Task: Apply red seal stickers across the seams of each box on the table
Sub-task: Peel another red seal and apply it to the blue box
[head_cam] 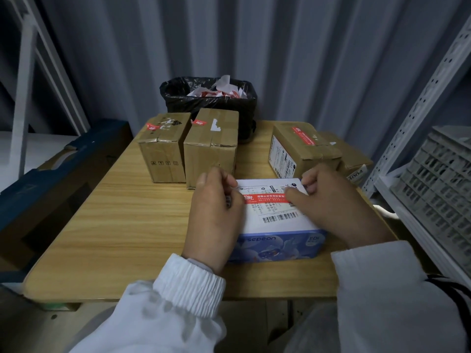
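**Q:** Where is the item being worked on?
**A:** The blue-and-white box (277,225) sits mid-table on the wooden table (127,225). A red seal sticker (267,197) lies across its white labelled top, running from 9 to 3 o'clock.

**Q:** What is the left hand doing?
**A:** The left hand (214,217) is at the sticker's 9 o'clock end, fingers curled over it. Cannot tell whether it pinches or only presses, because the knuckles hide the contact.

**Q:** And the right hand?
**A:** The right hand (331,207) has its thumb laid on the sticker's 3 o'clock end. Its fingers are curled over the box's far corner at 1 o'clock, gripping the box.

**Q:** What other stock is there?
**A:** Two upright cartons (163,149) stand side by side at 11 o'clock, each with a small red mark on top. A lower carton (300,149) at 1 o'clock has a long red strip on top, and a rear carton (354,159) sits just beyond it at 2 o'clock. A black-lined bin (211,103) at 12 o'clock holds red-and-white paper scraps. A grey crate (438,179) is at 3 o'clock, off the table.
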